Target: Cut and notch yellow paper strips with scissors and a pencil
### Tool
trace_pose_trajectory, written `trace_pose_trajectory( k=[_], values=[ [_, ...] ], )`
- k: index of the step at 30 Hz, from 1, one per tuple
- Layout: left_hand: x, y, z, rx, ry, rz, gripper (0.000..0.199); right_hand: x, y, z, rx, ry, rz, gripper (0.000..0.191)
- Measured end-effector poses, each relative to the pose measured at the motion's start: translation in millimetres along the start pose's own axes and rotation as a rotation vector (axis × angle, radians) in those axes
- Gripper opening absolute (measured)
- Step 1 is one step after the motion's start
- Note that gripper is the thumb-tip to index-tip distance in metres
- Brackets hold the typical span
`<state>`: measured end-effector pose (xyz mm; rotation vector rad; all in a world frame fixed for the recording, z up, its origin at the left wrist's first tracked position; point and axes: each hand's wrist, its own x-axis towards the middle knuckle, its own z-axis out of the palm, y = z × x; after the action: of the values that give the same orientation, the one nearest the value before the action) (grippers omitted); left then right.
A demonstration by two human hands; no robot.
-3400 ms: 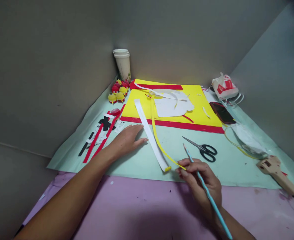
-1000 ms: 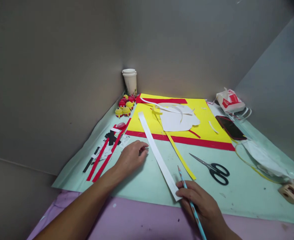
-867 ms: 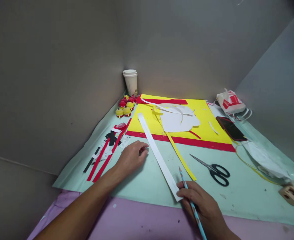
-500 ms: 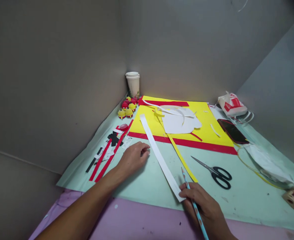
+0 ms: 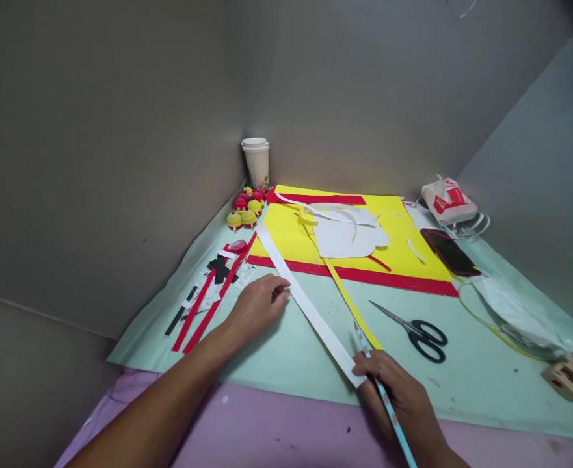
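right hand [image 5: 397, 393] holds white strip [image 5: 317, 318] and pencil [image 5: 389, 408].

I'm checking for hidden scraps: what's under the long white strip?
The white strip crosses the yellow sheet, its red edge and the green cloth. Whatever lies directly beneath is covered and cannot be seen.

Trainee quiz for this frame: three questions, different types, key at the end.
1. Multiple choice: besides gripping the blue pencil, the right hand touches the near end of which item?
A) smartphone
B) white strip
C) coffee cup

2. True or false: the left hand grips the smartphone.

3. Fill in: the scissors lie on a pale ___ mat.

Key: 1. B; 2. False; 3. green
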<state>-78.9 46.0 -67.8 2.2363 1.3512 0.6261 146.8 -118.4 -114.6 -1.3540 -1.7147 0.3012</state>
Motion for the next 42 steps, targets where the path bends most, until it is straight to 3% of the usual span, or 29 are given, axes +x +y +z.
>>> trace_pose_trajectory(
  k=[11,18,24,42],
  values=[
    [-0.2,1.0,-0.3,-0.02,-0.039,-0.005,0.026,1.5,-0.2,2.8,0.021,0.023,0.006,0.013],
    [-1.1,-1.1,1.4,0.023,-0.06,0.068,0.025,6.6,-7.5,-3.3,0.012,-0.127,-0.01,0.014],
    [-1.3,-0.9,4.9,0.058,-0.063,0.117,0.028,7.6,-11.0,-6.6,-0.037,-0.174,-0.047,0.016],
    [-6.5,5.4,13.7,0.265,-0.126,0.174,0.082,6.3,-15.1,-8.5,-0.081,-0.217,-0.119,0.018]
  ],
)
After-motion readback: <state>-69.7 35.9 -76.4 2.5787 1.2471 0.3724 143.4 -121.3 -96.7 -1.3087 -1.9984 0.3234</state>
